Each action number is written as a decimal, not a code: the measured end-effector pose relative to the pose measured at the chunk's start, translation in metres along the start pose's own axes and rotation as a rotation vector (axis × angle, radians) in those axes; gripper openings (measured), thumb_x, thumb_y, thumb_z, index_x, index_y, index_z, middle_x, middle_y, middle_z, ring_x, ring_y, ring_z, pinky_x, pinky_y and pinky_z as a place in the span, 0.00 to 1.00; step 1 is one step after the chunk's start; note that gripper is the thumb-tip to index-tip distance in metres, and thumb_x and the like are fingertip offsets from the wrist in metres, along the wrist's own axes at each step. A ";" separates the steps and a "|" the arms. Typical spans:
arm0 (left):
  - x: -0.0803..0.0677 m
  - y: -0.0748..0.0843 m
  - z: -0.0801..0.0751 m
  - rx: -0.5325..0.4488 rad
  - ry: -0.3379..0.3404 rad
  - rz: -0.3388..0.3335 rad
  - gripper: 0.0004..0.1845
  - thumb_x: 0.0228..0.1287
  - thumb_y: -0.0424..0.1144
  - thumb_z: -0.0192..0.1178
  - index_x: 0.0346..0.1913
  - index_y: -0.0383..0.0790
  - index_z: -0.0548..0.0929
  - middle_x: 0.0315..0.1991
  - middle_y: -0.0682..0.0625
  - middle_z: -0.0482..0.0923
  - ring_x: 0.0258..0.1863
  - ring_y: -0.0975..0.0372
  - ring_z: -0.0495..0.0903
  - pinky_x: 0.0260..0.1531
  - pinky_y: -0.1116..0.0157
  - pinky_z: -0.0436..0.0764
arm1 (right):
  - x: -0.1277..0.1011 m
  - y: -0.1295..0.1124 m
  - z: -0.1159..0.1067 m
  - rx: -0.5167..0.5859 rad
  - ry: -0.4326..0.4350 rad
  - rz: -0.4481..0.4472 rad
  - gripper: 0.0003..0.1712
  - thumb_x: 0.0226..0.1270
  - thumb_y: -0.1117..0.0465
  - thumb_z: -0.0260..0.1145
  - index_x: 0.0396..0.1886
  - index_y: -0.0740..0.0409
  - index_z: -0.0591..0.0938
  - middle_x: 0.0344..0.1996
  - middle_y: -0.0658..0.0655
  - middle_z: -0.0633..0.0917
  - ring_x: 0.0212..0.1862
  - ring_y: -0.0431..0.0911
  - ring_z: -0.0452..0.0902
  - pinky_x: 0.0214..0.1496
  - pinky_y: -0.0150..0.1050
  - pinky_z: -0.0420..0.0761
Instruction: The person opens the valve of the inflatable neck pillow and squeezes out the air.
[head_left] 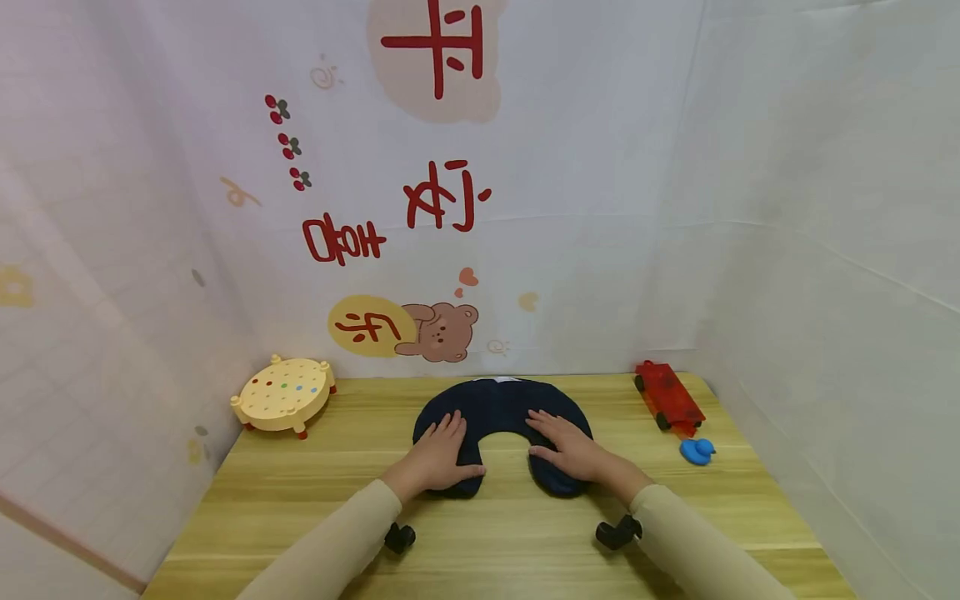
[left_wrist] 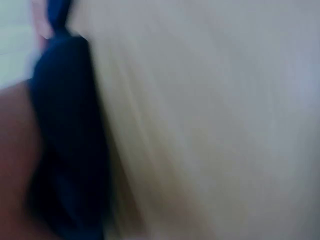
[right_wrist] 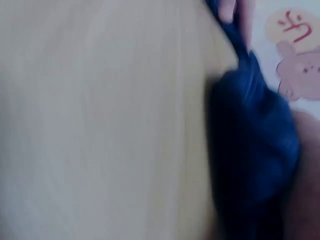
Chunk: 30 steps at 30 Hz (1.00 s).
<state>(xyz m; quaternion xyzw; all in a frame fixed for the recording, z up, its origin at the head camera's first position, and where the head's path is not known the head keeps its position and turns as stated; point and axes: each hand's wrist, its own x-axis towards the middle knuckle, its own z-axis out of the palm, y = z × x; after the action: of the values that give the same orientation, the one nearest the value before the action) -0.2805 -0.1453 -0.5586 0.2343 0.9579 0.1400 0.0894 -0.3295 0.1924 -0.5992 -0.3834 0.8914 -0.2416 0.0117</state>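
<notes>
Nearest the viewer, two cream sleeves [head_left: 697, 542] enter from the lower edge of the wooden counter [head_left: 510, 542], each carrying one black wrist mount [head_left: 618, 532], so two mounts are counted; beyond them both hands lie flat on one dark navy U-shaped neck pillow [head_left: 498, 404], whose open side faces the person and whose curved back faces the wall. Resting on the left arm of the U, the left hand [head_left: 438, 458] has its fingers spread and nearly straight, pressing down rather than curling round the fabric; the right hand [head_left: 573, 450] lies likewise on the right arm, fingers extended, thumb toward the inner hollow. Such a palm-down placement on both ends appears suited to holding the soft pillow steady against the counter, a judgement drawn from the posture alone. Both wrist views are blurred, showing only navy fabric against pale wood, and add nothing about the fingers. Farther right, apart from the pillow, one small blue duck [head_left: 697, 451] sits just in front of one red toy vehicle [head_left: 669, 396]. Farther left, well apart, stands one round cream peg-board stool [head_left: 283, 393] with coloured dots. Behind all of these hangs one white printed backdrop [head_left: 600, 208] bearing one brown bear [head_left: 442, 331] and red characters
</notes>
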 end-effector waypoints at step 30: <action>0.024 -0.029 0.001 0.055 -0.074 0.059 0.72 0.58 0.79 0.72 0.90 0.36 0.51 0.91 0.40 0.43 0.90 0.46 0.43 0.86 0.43 0.48 | -0.001 0.013 0.001 -0.068 -0.004 0.189 0.62 0.72 0.27 0.69 0.87 0.66 0.63 0.86 0.68 0.61 0.87 0.67 0.53 0.85 0.69 0.54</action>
<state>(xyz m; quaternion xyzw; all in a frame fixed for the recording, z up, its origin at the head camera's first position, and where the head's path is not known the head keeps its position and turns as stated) -0.3139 -0.1585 -0.5710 0.2699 0.9501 0.1074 0.1139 -0.3380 0.2005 -0.6056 -0.2984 0.9312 -0.2080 0.0232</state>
